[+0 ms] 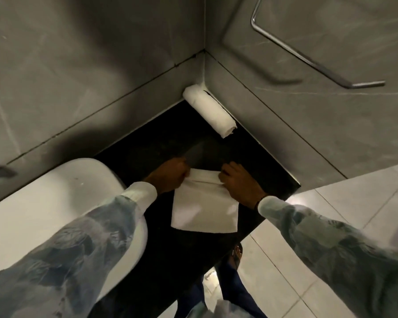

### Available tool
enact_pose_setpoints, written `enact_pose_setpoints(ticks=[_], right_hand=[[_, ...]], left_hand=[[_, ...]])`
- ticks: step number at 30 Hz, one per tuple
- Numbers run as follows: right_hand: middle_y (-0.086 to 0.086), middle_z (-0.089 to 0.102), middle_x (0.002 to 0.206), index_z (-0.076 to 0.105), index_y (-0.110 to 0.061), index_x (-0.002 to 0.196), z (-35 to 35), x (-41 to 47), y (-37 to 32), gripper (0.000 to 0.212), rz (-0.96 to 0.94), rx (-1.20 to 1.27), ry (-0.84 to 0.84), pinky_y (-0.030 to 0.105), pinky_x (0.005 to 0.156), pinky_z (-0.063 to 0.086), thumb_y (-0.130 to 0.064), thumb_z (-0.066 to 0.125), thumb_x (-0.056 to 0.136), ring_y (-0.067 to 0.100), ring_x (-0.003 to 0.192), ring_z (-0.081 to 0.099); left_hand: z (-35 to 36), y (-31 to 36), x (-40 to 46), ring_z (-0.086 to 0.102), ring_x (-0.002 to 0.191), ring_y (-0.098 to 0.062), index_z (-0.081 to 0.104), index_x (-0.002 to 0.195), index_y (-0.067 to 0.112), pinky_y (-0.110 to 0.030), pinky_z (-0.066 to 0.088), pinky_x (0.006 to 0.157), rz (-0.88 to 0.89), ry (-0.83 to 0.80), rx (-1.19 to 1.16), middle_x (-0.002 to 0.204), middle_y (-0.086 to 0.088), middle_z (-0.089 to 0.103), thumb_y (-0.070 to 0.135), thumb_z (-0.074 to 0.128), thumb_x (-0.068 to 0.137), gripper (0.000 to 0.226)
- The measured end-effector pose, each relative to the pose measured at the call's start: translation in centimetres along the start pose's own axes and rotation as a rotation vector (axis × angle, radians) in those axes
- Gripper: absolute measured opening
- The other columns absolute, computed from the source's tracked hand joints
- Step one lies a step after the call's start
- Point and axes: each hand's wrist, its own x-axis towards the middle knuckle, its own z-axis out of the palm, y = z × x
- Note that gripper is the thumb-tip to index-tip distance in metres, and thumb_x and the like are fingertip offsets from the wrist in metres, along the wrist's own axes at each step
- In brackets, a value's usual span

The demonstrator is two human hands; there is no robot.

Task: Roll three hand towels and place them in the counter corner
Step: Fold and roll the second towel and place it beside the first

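Note:
A white hand towel lies flat on the black counter, its far edge folded over into a narrow first turn. My left hand grips the left end of that fold and my right hand grips the right end. One rolled white towel lies against the wall in the far counter corner, well beyond my hands.
A white basin sits on the counter to the left, under my left sleeve. Grey tiled walls meet at the corner. A metal rail is fixed to the right wall. The pale tiled floor and my sandalled foot show below the counter edge.

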Motion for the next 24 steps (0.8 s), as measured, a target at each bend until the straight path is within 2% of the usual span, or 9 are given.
enact_pose_setpoints(ticks=[2,5,7,10,11,13,17,20,24], right_hand=[[0.016,0.054,0.133,0.063,-0.007,0.119,0.2,-1.6,0.1,0.027,0.012,0.098,-0.108,0.040,0.101,0.043,-0.016,0.057,0.095,0.034,0.120,0.052],[0.014,0.065,0.117,0.072,-0.006,0.104,-1.4,-0.6,0.7,0.022,0.080,0.351,-0.254,0.038,0.095,0.050,-0.021,0.059,0.095,0.031,0.107,0.062],[0.013,0.072,0.108,0.072,-0.007,0.103,-4.5,1.4,-0.4,0.020,0.261,0.463,-0.176,0.035,0.092,0.053,-0.019,0.068,0.088,0.031,0.102,0.067],[0.016,0.058,0.134,0.055,-0.008,0.135,-5.5,4.0,-0.7,0.062,0.342,0.479,-0.255,0.037,0.106,0.047,-0.022,0.080,0.079,0.032,0.123,0.057],[0.015,0.051,0.142,0.051,-0.010,0.139,-5.0,4.2,-0.6,0.066,0.354,0.447,-0.317,0.038,0.110,0.043,-0.024,0.079,0.081,0.032,0.130,0.051],[0.013,0.051,0.143,0.056,-0.013,0.135,-3.8,3.6,-0.8,0.052,0.328,0.358,-0.345,0.039,0.111,0.041,-0.025,0.072,0.087,0.030,0.131,0.049],[0.012,0.053,0.137,0.059,-0.011,0.127,-1.9,1.3,-2.4,0.039,0.167,0.147,-0.142,0.043,0.102,0.047,-0.018,0.064,0.089,0.033,0.123,0.053],[0.010,0.055,0.135,0.061,-0.012,0.125,-0.5,-0.4,-3.8,0.041,0.107,0.014,-0.053,0.043,0.097,0.049,-0.009,0.065,0.084,0.033,0.117,0.055],[0.012,0.061,0.124,0.067,-0.010,0.114,-0.6,-1.4,-4.6,0.030,0.098,0.027,0.073,0.043,0.090,0.054,-0.008,0.065,0.084,0.034,0.108,0.059]], left_hand=[[0.8,1.1,0.0,0.052,0.124,-0.034,0.054,0.127,0.005,-0.036,0.040,0.104,-0.082,-0.083,-0.066,0.134,-0.019,0.053,0.008,0.054,0.093,0.034],[0.6,1.4,0.5,0.049,0.128,-0.034,0.048,0.135,0.008,-0.038,0.041,0.108,-0.194,-0.138,-0.099,0.140,-0.018,0.048,0.009,0.060,0.090,0.047],[-2.1,0.7,-0.5,0.051,0.126,-0.033,0.056,0.125,0.010,-0.039,0.044,0.106,-0.259,-0.096,-0.121,0.138,-0.015,0.049,0.009,0.064,0.086,0.039],[-2.7,1.1,-1.0,0.057,0.116,-0.033,0.060,0.114,0.013,-0.039,0.049,0.098,-0.306,-0.013,-0.121,0.129,-0.013,0.055,0.007,0.067,0.081,0.034],[-2.2,1.3,-1.1,0.058,0.114,-0.033,0.060,0.113,0.013,-0.039,0.049,0.096,-0.306,-0.006,-0.097,0.127,-0.013,0.057,0.007,0.067,0.081,0.033],[-1.8,1.5,-1.4,0.058,0.113,-0.033,0.060,0.112,0.013,-0.038,0.049,0.094,-0.282,-0.024,-0.080,0.125,-0.013,0.057,0.008,0.068,0.080,0.033],[-4.0,0.9,-0.5,0.059,0.111,-0.032,0.061,0.112,0.008,-0.032,0.049,0.088,-0.201,-0.214,-0.130,0.122,-0.014,0.060,0.015,0.076,0.076,0.039],[-5.2,1.2,-0.1,0.065,0.106,-0.034,0.067,0.106,0.002,-0.025,0.044,0.076,-0.175,-0.277,-0.179,0.113,-0.018,0.068,0.012,0.067,0.082,0.026],[-4.3,1.9,-0.4,0.065,0.108,-0.032,0.073,0.104,0.004,-0.033,0.054,0.092,-0.204,-0.258,-0.212,0.115,-0.016,0.070,0.005,0.075,0.075,0.029]])
